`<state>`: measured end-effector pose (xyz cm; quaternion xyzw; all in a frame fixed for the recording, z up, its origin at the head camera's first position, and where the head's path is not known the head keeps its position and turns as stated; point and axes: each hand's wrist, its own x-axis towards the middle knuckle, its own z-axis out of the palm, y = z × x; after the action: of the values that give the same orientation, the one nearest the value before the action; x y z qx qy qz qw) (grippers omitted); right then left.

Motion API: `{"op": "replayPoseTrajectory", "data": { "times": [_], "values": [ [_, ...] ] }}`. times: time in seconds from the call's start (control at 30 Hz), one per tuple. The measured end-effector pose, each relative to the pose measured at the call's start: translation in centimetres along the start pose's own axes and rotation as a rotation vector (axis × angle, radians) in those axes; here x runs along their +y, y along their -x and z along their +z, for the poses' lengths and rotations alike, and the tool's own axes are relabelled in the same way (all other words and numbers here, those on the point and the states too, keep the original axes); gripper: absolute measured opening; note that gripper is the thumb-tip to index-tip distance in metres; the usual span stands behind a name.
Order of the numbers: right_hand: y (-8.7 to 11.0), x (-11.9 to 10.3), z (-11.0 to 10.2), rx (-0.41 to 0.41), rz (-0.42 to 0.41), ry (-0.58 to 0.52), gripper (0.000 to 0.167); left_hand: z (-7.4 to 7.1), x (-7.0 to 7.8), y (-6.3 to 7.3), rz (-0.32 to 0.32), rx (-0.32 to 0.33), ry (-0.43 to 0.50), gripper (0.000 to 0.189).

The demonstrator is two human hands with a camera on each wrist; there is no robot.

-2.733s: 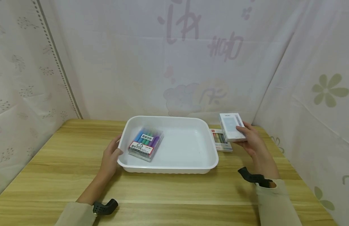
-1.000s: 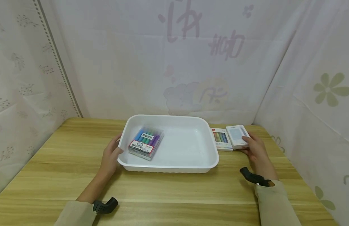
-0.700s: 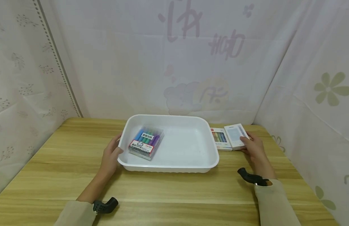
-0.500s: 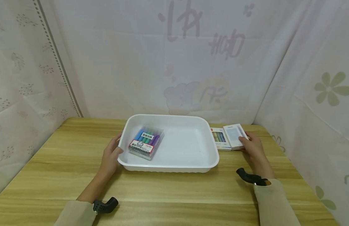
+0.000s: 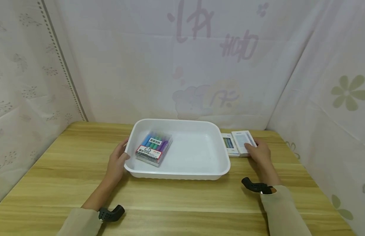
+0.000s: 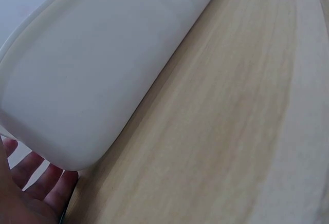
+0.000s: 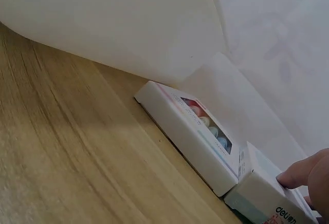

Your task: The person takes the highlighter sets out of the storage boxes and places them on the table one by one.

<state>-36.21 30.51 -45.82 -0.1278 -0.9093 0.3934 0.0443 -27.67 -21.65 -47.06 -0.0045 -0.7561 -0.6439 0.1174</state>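
White cardboard box with pale-blue panel [image 5: 240, 139]: pinched in right hand [image 5: 261, 153], edge to edge with white windowed box of coloured sticks [image 5: 230, 144] (just right of white rectangular plastic tray [image 5: 194, 155]). Left hand [image 5: 116, 161] grips tray's left rim; clear marker pack [image 5: 153, 149] inside. Wood-grain table [image 5: 176, 200] underneath.

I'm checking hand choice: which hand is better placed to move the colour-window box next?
Probably the right hand: it holds the white box beside the colour-window box, though it would need to let go first. The left hand holds the tray at its opposite end.
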Motion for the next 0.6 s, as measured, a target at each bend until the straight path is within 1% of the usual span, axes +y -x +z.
{"op": "replayPoseTrajectory", "data": {
  "times": [0.23, 0.4, 0.6],
  "values": [
    [0.0, -0.06, 0.14, -0.01, 0.008, -0.002, 0.069, 0.12, -0.03, 0.0, 0.009, 0.0, -0.01, 0.067],
    [-0.03, -0.09, 0.4, -0.01, 0.008, -0.02, 0.067, 0.2, 0.16, 0.09, -0.005, 0.0, -0.001, 0.067],
    [-0.12, -0.02, 0.67, 0.005, -0.009, 0.007, 0.065, -0.05, 0.46, 0.15, 0.004, 0.02, -0.017, 0.065]
  ]
}}
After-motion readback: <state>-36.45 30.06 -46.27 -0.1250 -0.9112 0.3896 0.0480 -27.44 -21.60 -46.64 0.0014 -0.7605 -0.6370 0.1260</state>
